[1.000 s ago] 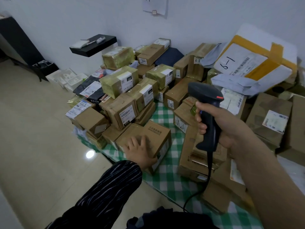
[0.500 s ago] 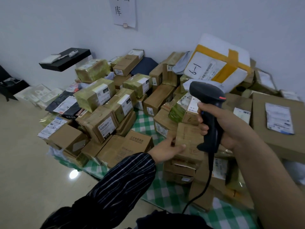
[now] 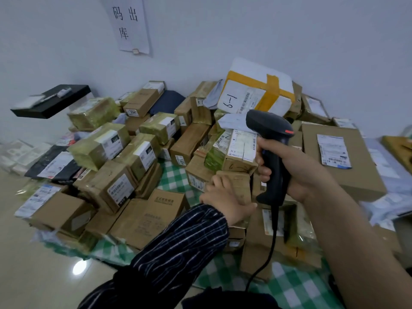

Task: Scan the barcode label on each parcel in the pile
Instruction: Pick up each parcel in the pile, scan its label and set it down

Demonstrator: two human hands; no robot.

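The left hand curls round a small brown cardboard parcel in the heap on the green-checked cloth, the right hand grips a black corded scanner just beside it, and most parcels, I reckon, await scanning.

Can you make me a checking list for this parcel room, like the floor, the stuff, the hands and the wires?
Surface: green checked cloth on a shiny pale floor, with parcels piled on it.
Job's things: labelled cardboard parcels; white foam box marked 6-1; barcode scanner.
Clutter: black and white mailer bags at the left edge.
Hands: left hand grips a small cardboard box; right hand grips the scanner's handle.
Cables: black scanner cable hangs from the handle, down out of view.
Surroundings: white wall; paper sign; black shelf holding a pen.
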